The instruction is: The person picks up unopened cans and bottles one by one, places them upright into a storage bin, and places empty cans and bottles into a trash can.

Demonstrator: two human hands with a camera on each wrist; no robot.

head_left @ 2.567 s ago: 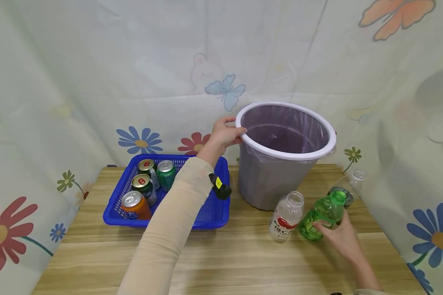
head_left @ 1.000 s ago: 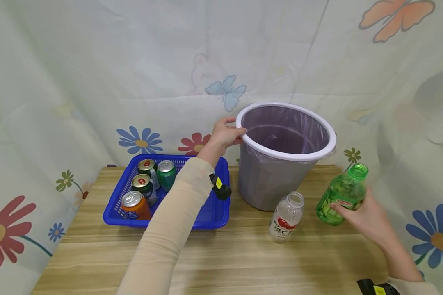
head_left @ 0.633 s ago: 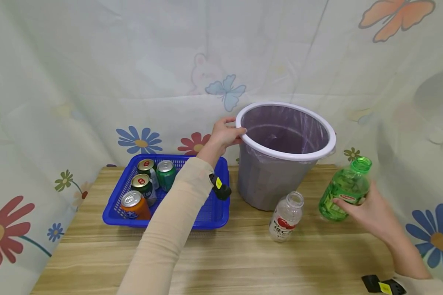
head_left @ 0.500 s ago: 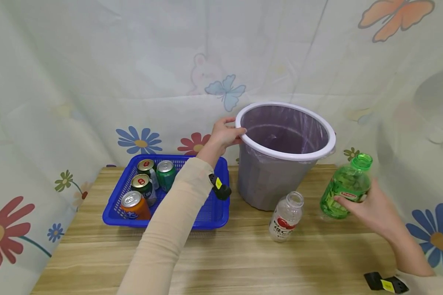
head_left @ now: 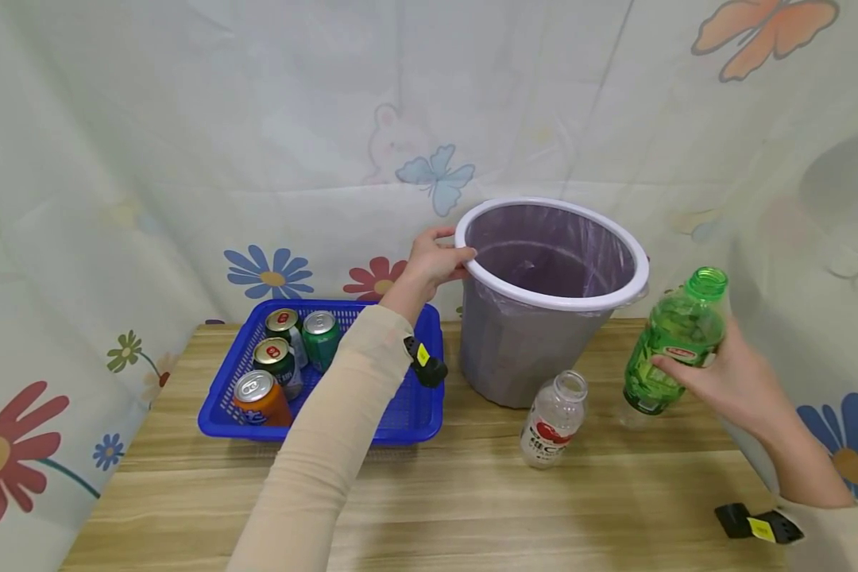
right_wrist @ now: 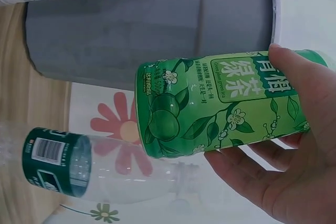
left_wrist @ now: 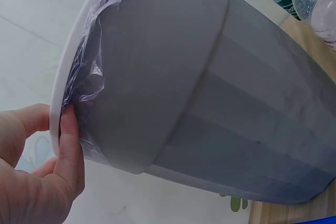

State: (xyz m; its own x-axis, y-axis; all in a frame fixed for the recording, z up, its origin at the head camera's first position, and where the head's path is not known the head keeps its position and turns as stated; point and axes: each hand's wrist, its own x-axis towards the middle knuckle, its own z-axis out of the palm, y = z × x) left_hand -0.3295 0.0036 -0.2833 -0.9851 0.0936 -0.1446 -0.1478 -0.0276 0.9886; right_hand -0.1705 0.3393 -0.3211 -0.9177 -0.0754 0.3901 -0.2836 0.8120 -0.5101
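Note:
My left hand (head_left: 432, 258) pinches the white rim of a grey trash bin (head_left: 522, 349), thumb over the edge and fingers beneath it, as the left wrist view shows. The bin has a clear plastic liner. My right hand (head_left: 729, 385) grips an uncapped green tea bottle (head_left: 672, 342) round its middle, held up to the right of the bin and slightly tilted. Beyond it stands a clear bottle with a dark green label (right_wrist: 58, 161), mostly hidden in the head view. A clear bottle with a red print (head_left: 554, 425) stands in front of the bin.
At the left, a blue plastic basket (head_left: 411, 409) holds several drink cans, among them an orange can (head_left: 260, 401) and a green can (head_left: 322, 342). The left forearm crosses over the basket. A flower-printed curtain (head_left: 293, 143) hangs behind the wooden table (head_left: 457, 508).
My right hand has taken the green tea bottle from beside the red-print bottle, moving it right and then up off the table. My left hand stays on the bin's rim.

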